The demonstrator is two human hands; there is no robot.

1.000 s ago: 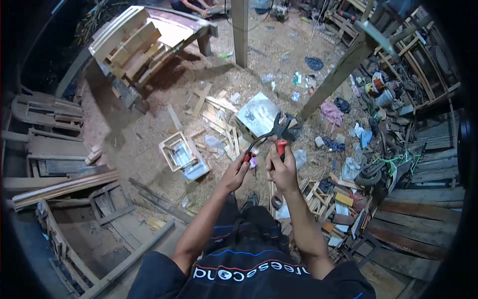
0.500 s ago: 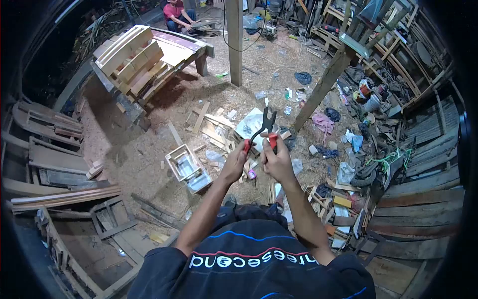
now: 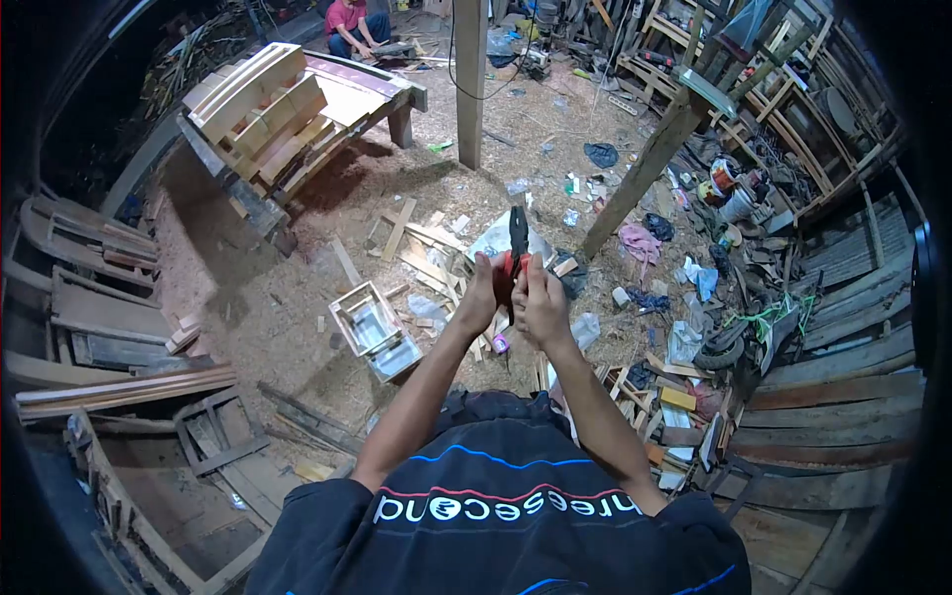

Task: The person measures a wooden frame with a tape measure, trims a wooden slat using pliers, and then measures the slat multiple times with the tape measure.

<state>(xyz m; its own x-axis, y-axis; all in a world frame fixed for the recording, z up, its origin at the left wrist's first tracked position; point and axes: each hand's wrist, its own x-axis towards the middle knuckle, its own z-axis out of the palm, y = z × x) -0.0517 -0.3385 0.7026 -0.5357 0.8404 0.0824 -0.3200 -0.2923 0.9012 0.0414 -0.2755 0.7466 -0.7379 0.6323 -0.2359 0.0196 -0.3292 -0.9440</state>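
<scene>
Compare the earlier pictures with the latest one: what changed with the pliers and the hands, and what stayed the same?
The pliers went from handles spread wide to squeezed together, tip now pointing straight up. The left hand and right hand closed in until they nearly touch. Both hands kept their grip on the red handles; the wood scraps on the floor lie as before.

A dirt floor point(image 3: 327, 238) strewn with sawdust and wood offcuts point(image 3: 421, 253) fills the workshop. A workbench point(image 3: 327, 94) at upper left carries stacked planks point(image 3: 260, 94). An upright wooden post point(image 3: 469, 79) stands beyond it, and a slanted beam point(image 3: 645, 169) leans to its right. Wooden frames point(image 3: 783, 89) crowd the right side; boards point(image 3: 843, 426) lie below them. Dim light darkens the edges.
</scene>
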